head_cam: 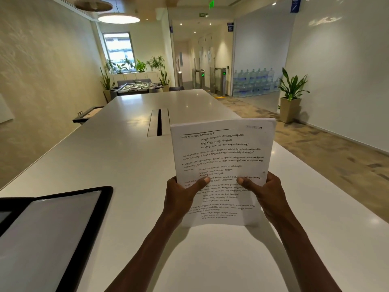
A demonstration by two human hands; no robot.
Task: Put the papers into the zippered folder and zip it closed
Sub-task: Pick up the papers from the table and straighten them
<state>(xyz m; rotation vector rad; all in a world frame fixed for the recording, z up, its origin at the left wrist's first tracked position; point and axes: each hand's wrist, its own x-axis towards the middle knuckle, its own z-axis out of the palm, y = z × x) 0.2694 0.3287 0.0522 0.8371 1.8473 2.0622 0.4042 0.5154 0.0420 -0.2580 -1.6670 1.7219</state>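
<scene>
Head view: two hands (pixel 225 197), one paper stack (pixel 223 157).

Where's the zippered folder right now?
In the head view, the zippered folder lies on the white table at lower left, left of the left hand holding the papers.

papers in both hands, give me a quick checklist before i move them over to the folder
1. Papers held by both hands: ok, left hand and right hand each have a thumb on the front sheet.
2. Stack squared up: ok, edges look even.
3. Folder within reach: ok, flat on the table to the left.
4. Folder unzipped: cannot tell, zipper not visible.
5. Path to folder: ok, nothing between.
</scene>
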